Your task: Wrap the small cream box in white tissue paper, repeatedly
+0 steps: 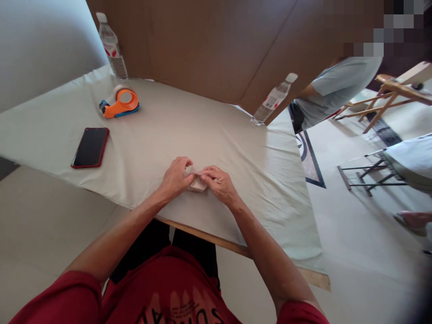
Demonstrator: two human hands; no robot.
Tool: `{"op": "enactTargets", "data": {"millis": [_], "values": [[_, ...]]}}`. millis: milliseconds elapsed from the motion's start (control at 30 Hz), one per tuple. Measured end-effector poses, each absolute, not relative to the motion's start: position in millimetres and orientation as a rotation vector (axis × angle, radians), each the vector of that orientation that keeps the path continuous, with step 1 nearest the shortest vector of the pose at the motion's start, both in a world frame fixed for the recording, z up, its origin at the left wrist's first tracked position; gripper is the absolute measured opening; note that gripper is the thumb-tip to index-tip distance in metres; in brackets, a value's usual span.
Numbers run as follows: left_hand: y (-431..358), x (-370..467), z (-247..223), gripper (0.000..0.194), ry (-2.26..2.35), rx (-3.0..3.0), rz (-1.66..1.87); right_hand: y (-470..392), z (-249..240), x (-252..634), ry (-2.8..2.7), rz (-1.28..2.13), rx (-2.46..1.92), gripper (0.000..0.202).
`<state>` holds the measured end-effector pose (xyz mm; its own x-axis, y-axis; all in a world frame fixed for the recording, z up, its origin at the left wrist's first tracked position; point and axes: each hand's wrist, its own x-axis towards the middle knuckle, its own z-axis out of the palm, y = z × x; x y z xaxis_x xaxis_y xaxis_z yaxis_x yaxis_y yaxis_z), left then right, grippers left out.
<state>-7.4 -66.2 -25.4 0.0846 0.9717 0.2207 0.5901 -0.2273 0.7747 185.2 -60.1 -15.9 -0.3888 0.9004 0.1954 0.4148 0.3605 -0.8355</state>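
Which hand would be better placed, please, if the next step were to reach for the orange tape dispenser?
Left, I'd judge: the left hand is nearer the orange tape dispenser, while the right hand would have to reach across. Both are at the small pale object, so neither looks free.

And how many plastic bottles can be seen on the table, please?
2. One bottle stands at the far left of the table, by the brown panel; another bottle stands near the panel's right edge. Any behind the panel would be hidden.
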Motion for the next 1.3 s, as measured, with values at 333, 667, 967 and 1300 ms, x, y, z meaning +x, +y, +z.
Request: {"op": "enactTargets", "data": {"millis": [333,667,967,1300], "values": [[-66,-25,-18,0.035,1.049,1.614,0.814,-72,-22,185,-2.048,0.872,-1.167,0.043],[-60,-23,-29,0.065,0.987,1.246,0.828,-49,-13,186,-1.749,1.399,-1.292,0.041],[-64,-17,-39,0.091,0.996,1.181,0.94,-40,-18,183,-1.634,1.356,-1.289,0.033],[-65,-12,-36,0.085,1.01,1.193,0.947,-38,-13,179,-1.671,1.251,-1.266,0.031]]}}
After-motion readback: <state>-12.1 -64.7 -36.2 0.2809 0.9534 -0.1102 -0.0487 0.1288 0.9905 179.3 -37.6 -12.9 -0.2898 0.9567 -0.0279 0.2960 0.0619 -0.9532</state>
